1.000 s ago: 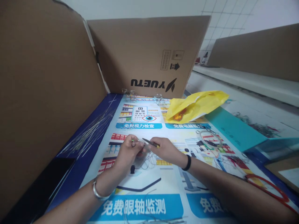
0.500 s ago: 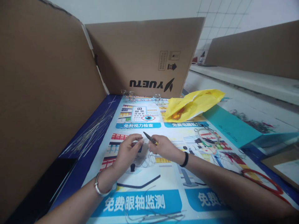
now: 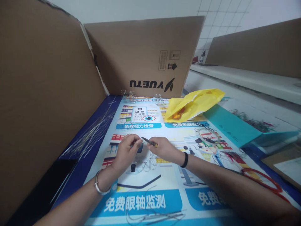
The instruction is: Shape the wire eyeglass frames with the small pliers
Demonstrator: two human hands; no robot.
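My right hand (image 3: 164, 150) is closed round long-nose pliers (image 3: 149, 142) with dark jaws and a bit of yellow at the grip. Their tip points left and meets the fingertips of my left hand (image 3: 127, 150). Thumb and forefinger of that hand are pinched together; whatever lies between them is too small to make out. Just below both hands, a loose tangle of thin bent wire (image 3: 148, 162) lies on the printed poster (image 3: 145, 180). More thin wire pieces (image 3: 155, 216) are at the near edge.
Straight wires (image 3: 90, 133) lie at the left beside a cardboard panel (image 3: 47, 78). Small wire shapes (image 3: 129, 95) sit along the back. A yellow bag (image 3: 195, 105), a wire coil (image 3: 208, 135), a teal box (image 3: 235, 125) and a red ring (image 3: 263, 177) are on the right.
The pliers have turned flatter, and their tip has moved left and down to my left fingertips. My left hand has rolled slightly, its fingers curling in more.
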